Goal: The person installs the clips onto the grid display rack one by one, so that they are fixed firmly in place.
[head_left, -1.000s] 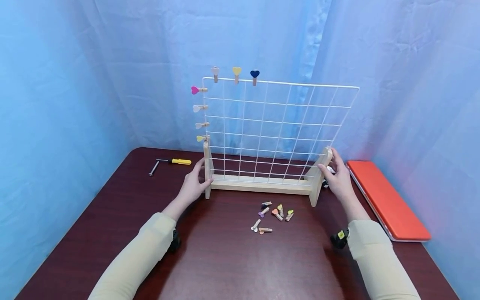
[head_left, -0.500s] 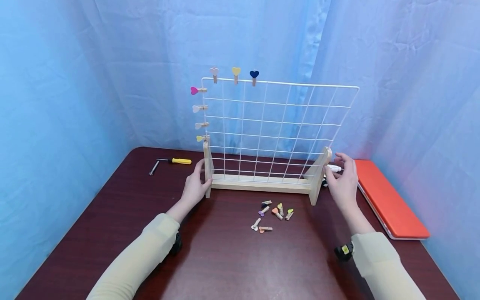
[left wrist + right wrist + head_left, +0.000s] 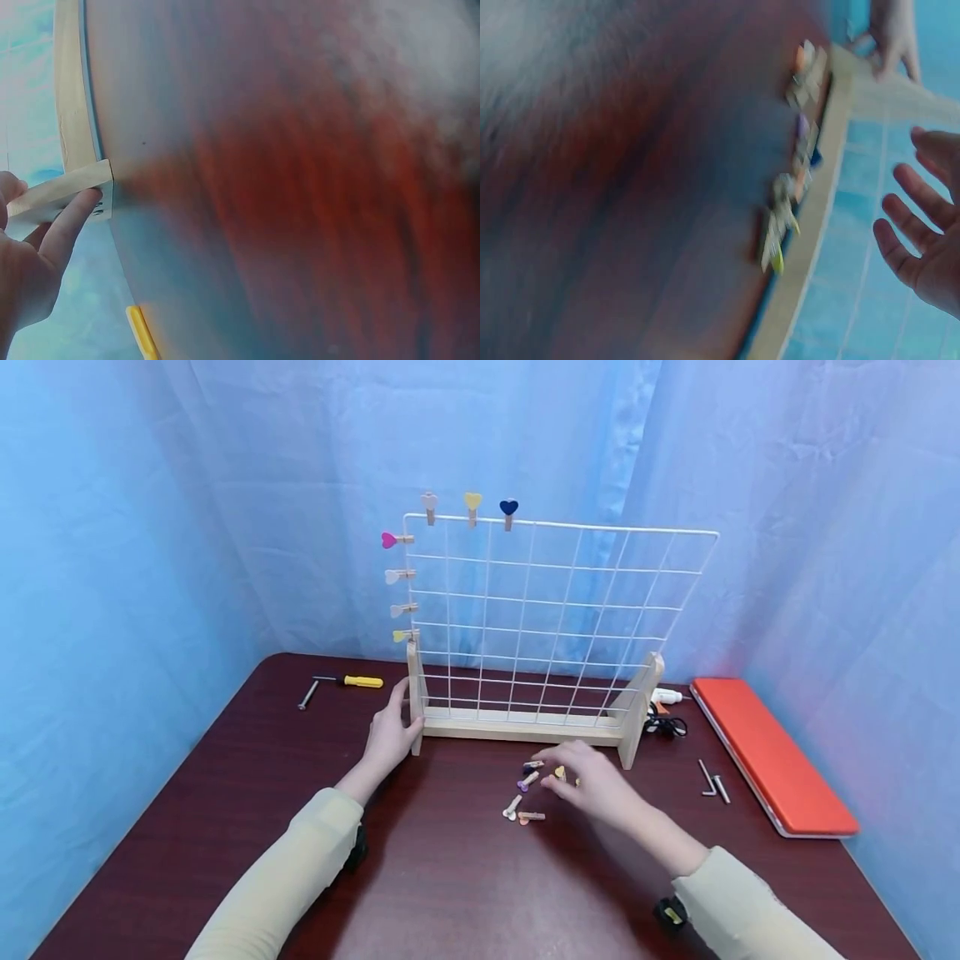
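Observation:
My left hand (image 3: 386, 733) grips the left wooden upright (image 3: 415, 689) of a stand, thumb in front; the left wrist view also shows its fingers on the pale wood (image 3: 67, 187). The stand carries a white wire grid (image 3: 570, 527). Heart-topped mini clothespins are clipped along its left side, such as a pink one (image 3: 389, 540), and on its top wire, including a dark blue one (image 3: 508, 508). My right hand (image 3: 596, 783), fingers apart and nothing held, hovers over several loose clothespins (image 3: 528, 781), hiding some. The right wrist view shows its fingers (image 3: 907, 225) spread.
A red case (image 3: 776, 756) lies along the right table edge, beside a hex key (image 3: 705, 777) and bolt (image 3: 722, 789). Behind the right upright sit a white-handled tool (image 3: 667, 696) and black cord (image 3: 667, 725). A yellow-handled screwdriver (image 3: 363, 682) and another bolt (image 3: 308, 695) lie at left.
My right hand has let go of the right upright and moved left and toward me, over the loose clothespins. The left hand keeps its grip on the left upright.

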Action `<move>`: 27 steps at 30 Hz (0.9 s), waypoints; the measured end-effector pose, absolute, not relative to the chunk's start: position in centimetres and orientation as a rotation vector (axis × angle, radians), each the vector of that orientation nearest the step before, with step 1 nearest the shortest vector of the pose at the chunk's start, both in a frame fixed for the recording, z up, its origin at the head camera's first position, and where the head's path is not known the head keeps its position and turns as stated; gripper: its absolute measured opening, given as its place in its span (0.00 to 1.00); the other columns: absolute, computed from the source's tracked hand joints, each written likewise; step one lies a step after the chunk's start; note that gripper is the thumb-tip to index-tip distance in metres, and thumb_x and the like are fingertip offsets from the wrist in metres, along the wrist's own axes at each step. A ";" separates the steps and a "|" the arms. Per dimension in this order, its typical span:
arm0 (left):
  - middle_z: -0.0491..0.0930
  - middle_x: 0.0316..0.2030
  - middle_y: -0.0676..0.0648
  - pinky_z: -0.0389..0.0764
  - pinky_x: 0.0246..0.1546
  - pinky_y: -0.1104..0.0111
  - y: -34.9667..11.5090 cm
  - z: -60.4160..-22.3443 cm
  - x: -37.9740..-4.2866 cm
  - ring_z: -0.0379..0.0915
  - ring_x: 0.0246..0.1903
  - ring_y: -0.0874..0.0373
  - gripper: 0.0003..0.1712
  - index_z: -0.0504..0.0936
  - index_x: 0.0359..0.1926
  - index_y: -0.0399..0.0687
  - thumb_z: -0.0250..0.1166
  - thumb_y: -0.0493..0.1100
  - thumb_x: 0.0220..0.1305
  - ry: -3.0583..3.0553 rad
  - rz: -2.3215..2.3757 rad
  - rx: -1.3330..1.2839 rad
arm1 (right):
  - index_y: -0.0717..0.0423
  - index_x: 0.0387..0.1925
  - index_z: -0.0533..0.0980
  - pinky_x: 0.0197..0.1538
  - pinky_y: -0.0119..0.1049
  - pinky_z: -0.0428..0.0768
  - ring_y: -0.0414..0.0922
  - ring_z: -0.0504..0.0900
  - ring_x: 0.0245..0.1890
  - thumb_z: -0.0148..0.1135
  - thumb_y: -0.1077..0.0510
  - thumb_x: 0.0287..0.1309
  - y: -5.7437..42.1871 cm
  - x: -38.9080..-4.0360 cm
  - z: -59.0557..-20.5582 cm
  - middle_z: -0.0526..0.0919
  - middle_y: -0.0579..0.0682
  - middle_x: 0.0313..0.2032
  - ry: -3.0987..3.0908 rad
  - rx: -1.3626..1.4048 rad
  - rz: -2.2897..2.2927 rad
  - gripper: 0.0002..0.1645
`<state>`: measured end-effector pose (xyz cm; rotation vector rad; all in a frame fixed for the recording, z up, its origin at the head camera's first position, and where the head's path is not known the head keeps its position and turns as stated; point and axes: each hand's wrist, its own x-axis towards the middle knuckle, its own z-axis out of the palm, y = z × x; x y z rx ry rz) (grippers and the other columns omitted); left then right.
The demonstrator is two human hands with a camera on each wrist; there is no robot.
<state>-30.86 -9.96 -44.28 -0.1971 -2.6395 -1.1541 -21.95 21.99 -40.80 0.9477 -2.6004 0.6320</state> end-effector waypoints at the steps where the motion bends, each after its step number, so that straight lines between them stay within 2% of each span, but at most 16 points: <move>1: 0.73 0.52 0.44 0.78 0.24 0.64 -9.9 -44.3 -30.9 0.77 0.27 0.54 0.42 0.49 0.67 0.64 0.61 0.43 0.56 -2.640 -1.157 -0.195 | 0.47 0.45 0.77 0.39 0.35 0.72 0.40 0.74 0.37 0.65 0.55 0.47 21.4 -21.9 -41.2 0.79 0.43 0.35 -2.619 1.001 0.599 0.19; 3: 0.73 0.52 0.44 0.78 0.24 0.64 -9.9 -44.3 -30.9 0.78 0.28 0.54 0.42 0.49 0.67 0.64 0.61 0.43 0.56 -2.638 -1.160 -0.194 | 0.47 0.43 0.77 0.36 0.34 0.71 0.39 0.72 0.34 0.66 0.54 0.46 20.4 -22.0 -42.0 0.78 0.42 0.32 -2.650 1.096 0.533 0.19; 12: 0.74 0.51 0.44 0.78 0.25 0.64 -9.8 -44.3 -30.7 0.78 0.28 0.54 0.42 0.49 0.67 0.64 0.61 0.43 0.56 -2.636 -1.156 -0.177 | 0.41 0.40 0.80 0.38 0.36 0.69 0.38 0.69 0.38 0.66 0.49 0.46 18.1 -22.4 -43.8 0.76 0.37 0.31 -2.722 1.353 0.253 0.15; 21: 0.74 0.51 0.44 0.78 0.30 0.58 -10.0 -44.2 -30.8 0.79 0.33 0.50 0.42 0.49 0.66 0.64 0.61 0.43 0.56 -2.633 -1.122 -0.195 | 0.41 0.27 0.79 0.42 0.35 0.67 0.34 0.66 0.29 0.67 0.49 0.42 17.6 -22.9 -44.3 0.73 0.35 0.21 -2.622 1.370 0.227 0.07; 27: 0.74 0.50 0.44 0.77 0.26 0.61 -9.8 -44.4 -30.7 0.78 0.30 0.51 0.41 0.49 0.66 0.64 0.61 0.44 0.56 -2.637 -1.109 -0.197 | 0.42 0.28 0.77 0.36 0.30 0.68 0.34 0.67 0.29 0.64 0.52 0.44 17.7 -22.7 -44.1 0.72 0.36 0.24 -2.605 1.332 0.286 0.06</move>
